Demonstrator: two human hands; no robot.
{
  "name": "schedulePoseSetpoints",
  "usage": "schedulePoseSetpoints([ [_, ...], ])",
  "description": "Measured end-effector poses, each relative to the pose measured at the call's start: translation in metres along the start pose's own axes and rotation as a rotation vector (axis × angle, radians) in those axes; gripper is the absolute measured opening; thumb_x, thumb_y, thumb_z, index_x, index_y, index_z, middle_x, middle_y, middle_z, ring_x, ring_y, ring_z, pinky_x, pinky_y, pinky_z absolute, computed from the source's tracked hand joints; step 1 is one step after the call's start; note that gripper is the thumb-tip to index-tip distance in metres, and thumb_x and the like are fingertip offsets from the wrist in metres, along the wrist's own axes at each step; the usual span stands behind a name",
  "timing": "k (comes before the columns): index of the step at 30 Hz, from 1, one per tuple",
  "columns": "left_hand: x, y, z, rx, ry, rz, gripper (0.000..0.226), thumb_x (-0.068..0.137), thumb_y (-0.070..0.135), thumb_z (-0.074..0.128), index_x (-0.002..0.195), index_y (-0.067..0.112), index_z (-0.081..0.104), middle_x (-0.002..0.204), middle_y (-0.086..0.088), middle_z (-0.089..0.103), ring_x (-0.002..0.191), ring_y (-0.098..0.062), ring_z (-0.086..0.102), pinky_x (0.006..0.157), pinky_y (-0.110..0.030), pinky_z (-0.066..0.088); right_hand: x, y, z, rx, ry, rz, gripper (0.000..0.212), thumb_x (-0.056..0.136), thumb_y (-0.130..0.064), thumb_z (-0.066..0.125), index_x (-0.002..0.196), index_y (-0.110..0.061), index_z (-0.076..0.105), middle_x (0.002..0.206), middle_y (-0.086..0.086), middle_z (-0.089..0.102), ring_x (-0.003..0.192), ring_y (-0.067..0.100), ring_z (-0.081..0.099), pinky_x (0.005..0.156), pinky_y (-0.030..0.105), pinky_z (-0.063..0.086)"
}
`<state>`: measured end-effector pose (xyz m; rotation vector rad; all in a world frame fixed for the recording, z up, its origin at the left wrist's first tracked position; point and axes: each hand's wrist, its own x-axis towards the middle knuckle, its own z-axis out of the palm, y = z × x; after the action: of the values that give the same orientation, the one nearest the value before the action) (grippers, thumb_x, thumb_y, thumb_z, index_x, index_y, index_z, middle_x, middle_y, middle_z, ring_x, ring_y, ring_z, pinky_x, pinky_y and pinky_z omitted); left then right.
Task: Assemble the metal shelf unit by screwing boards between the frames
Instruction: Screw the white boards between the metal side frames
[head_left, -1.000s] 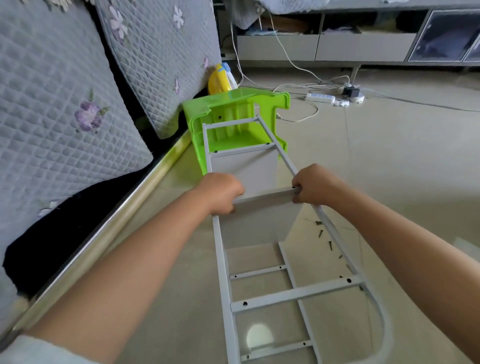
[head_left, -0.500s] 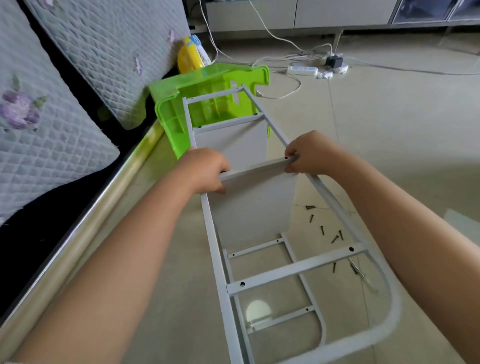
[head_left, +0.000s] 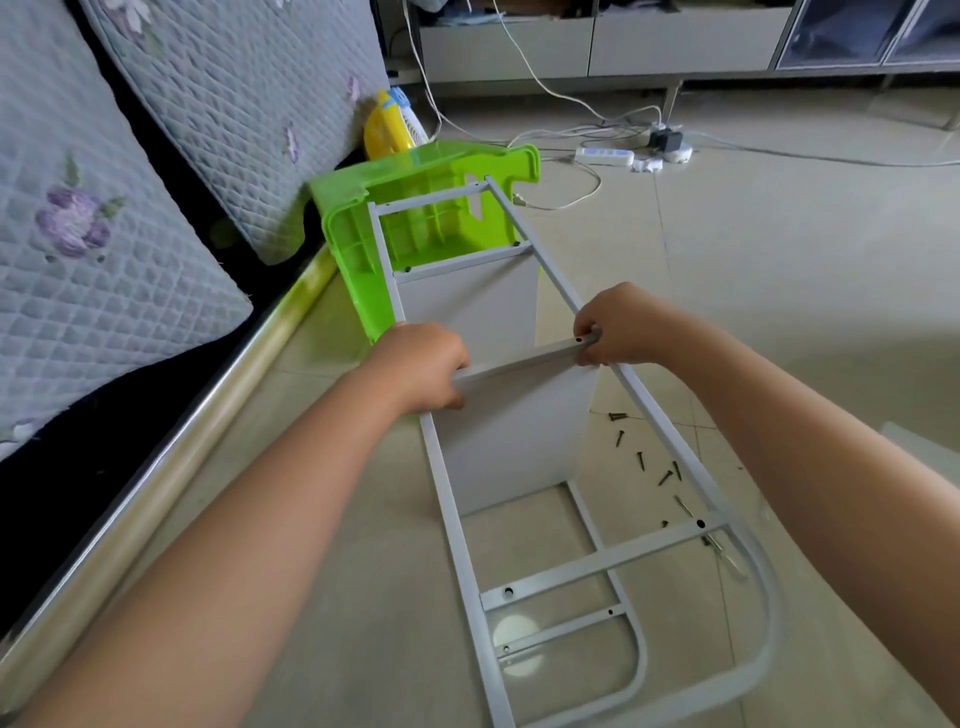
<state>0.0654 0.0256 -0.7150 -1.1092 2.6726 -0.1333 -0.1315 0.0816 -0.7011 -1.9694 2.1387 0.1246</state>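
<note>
- Grey metal frame (head_left: 670, 436) lies along the floor (head_left: 779, 291), its far end against a green stool (head_left: 415, 208) tipped on its side and its rounded near end close to the bottom edge of the view.
- A second frame (head_left: 597, 525) lies flat on the floor beneath it; two white boards stand on edge between the two.
- The far board (head_left: 467, 306) stands just before the stool, under a cross-rail with dark screw heads at both ends.
- The near board (head_left: 514, 436) stands mid-frame, its top edge under a cross-rail (head_left: 519, 364) that the hands hold.
- Left hand (head_left: 421, 369) grips the left end of that rail where it meets the frame's left tube; its fingers curl over the rail and the board's top edge, thumb below.
- Right hand (head_left: 623, 327) pinches the rail's right end at the right tube, fingers curled tight round the joint, with a dark screw hole showing just beside the fingertips.
- Nearer the viewer, another cross-rail (head_left: 602, 561) spans the frame with open holes and no board beneath it.
- Dark screws (head_left: 644, 460) lie scattered on the floor just right of the near board, seen through the frame.
- A quilted sofa (head_left: 104, 234) with a chrome rail fills the left edge.
- A white power strip (head_left: 605, 155) and cables lie on the far floor, before a low cabinet (head_left: 597, 47).
</note>
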Motion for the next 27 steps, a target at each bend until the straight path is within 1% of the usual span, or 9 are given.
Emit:
schedulePoseSetpoints([
  [3,-0.008,0.001,0.005,-0.041,0.027,0.005,0.031,0.086,0.041,0.058,0.072,0.018,0.043,0.086,-0.006,0.060,0.095,-0.025,0.054,0.075,-0.029,0.031,-0.003,-0.001,0.001,-0.003,-0.015,0.003,0.032,0.084,-0.026,0.062,0.111,-0.010,0.064,0.109,0.008,0.063,0.102,0.023,0.054,0.083,0.030,0.044],
  [6,-0.015,-0.001,0.011,-0.125,0.069,-0.052,0.030,0.084,0.048,0.059,0.087,0.019,0.062,0.102,-0.003,0.050,0.112,-0.024,0.040,0.085,-0.029,0.035,-0.005,0.001,0.000,0.012,-0.040,0.010,0.029,0.083,-0.025,0.062,0.108,-0.011,0.065,0.105,0.006,0.065,0.091,0.018,0.056,0.074,0.026,0.044],
  [9,-0.020,0.000,0.014,-0.183,0.082,-0.217,0.035,0.083,0.050,0.060,0.100,0.021,0.068,0.105,-0.007,0.045,0.114,-0.028,0.033,0.095,-0.030,0.034,-0.004,0.004,0.000,0.088,-0.029,0.036,0.025,0.083,-0.021,0.062,0.106,-0.012,0.067,0.101,0.004,0.066,0.078,0.016,0.059,0.059,0.017,0.041],
  [11,-0.021,0.000,0.014,-0.200,0.031,-0.283,0.032,0.088,0.046,0.055,0.090,0.016,0.066,0.095,-0.009,0.058,0.105,-0.028,0.044,0.082,-0.028,0.037,-0.003,0.004,0.001,0.123,-0.007,0.063,0.025,0.083,-0.020,0.063,0.107,-0.013,0.068,0.104,0.003,0.066,0.077,0.017,0.060,0.058,0.017,0.043],
  [13,-0.020,0.000,0.013,-0.285,0.008,-0.319,0.034,0.089,0.037,0.055,0.067,0.012,0.053,0.070,-0.007,0.053,0.080,-0.028,0.053,0.063,-0.025,0.036,-0.001,0.003,0.003,0.123,0.018,0.082,0.027,0.083,-0.019,0.063,0.109,-0.014,0.067,0.107,0.004,0.066,0.087,0.020,0.063,0.057,0.020,0.042],
  [18,-0.014,-0.005,0.009,-0.400,0.005,-0.355,0.045,0.086,0.028,0.061,0.052,0.011,0.037,0.050,-0.004,0.045,0.054,-0.023,0.053,0.049,-0.023,0.034,0.006,0.000,0.002,0.100,0.025,0.086,0.027,0.084,-0.019,0.061,0.110,-0.014,0.067,0.107,0.007,0.067,0.096,0.023,0.062,0.067,0.023,0.045],
  [20,-0.013,-0.008,0.009,-0.406,-0.030,-0.359,0.044,0.086,0.028,0.061,0.050,0.012,0.042,0.039,0.003,0.047,0.038,-0.011,0.051,0.042,-0.019,0.033,0.008,0.000,-0.001,0.063,-0.010,0.064,0.027,0.085,-0.020,0.060,0.111,-0.013,0.066,0.107,0.007,0.067,0.086,0.021,0.062,0.073,0.025,0.047],
  [22,-0.012,-0.011,0.010,-0.421,-0.064,-0.347,0.041,0.085,0.027,0.061,0.049,0.014,0.048,0.030,0.005,0.046,0.026,-0.001,0.045,0.036,-0.014,0.035,0.007,0.001,-0.002,0.074,-0.049,0.051,0.025,0.086,-0.021,0.060,0.109,-0.012,0.066,0.104,0.007,0.068,0.066,0.017,0.060,0.063,0.019,0.045],
  [27,-0.012,-0.012,0.009,-0.392,-0.040,-0.312,0.040,0.086,0.026,0.060,0.050,0.014,0.048,0.046,0.003,0.053,0.027,0.000,0.045,0.043,-0.016,0.035,0.010,0.008,0.001,0.119,-0.046,0.042,0.022,0.084,-0.022,0.062,0.103,-0.012,0.068,0.096,0.007,0.071,0.045,0.006,0.053,0.059,0.010,0.039],
])
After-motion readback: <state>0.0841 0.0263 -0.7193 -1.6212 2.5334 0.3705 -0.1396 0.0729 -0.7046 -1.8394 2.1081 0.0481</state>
